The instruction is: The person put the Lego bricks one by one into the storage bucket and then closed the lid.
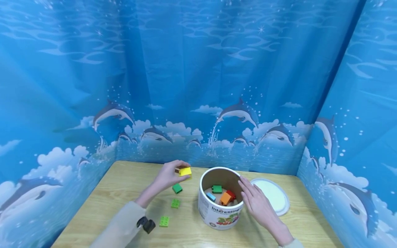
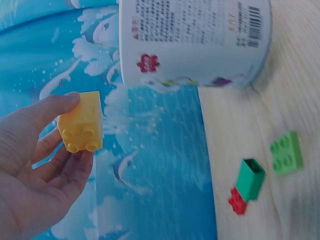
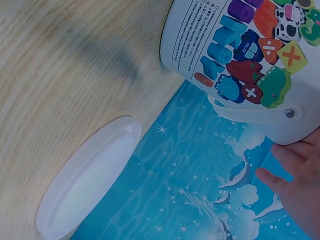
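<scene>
Looks partway through, judging from how the blocks are split: some in the white bucket (image 1: 203,203), some out on the bench (image 1: 124,189). Visible inside the bucket: a green block (image 1: 217,189), a light-blue block (image 1: 211,197), an orange block (image 1: 225,198) and a red block (image 1: 231,194), the last partly hidden by the orange one. The near wall blocks part of the floor, so can't tell whether that's all. Lid (image 1: 273,194) is off, lying on the bench right of the bucket.

Out on the bench, left of the bucket: a dark green block (image 1: 177,188), a lime block (image 1: 175,203) and a second lime block (image 1: 164,221) nearer the person. Left wrist view adds a small red piece (image 2: 237,201) against the dark green block; can't tell if they're joined. These look like the pieces left to deal with, plus the one in hand.

Yellow block (image 1: 185,171) is up off the bench, left of the bucket and apart from it. Plain bright yellow, boxy, smooth sides; its studded end shows four round studs in the left wrist view. No print or damage that I can make out.

Hands: left hand (image 1: 171,174) pinches the yellow block between thumb and fingers. Right hand (image 1: 255,199) holds no block; its fingers are extended and rest against the bucket's right rim.
</scene>
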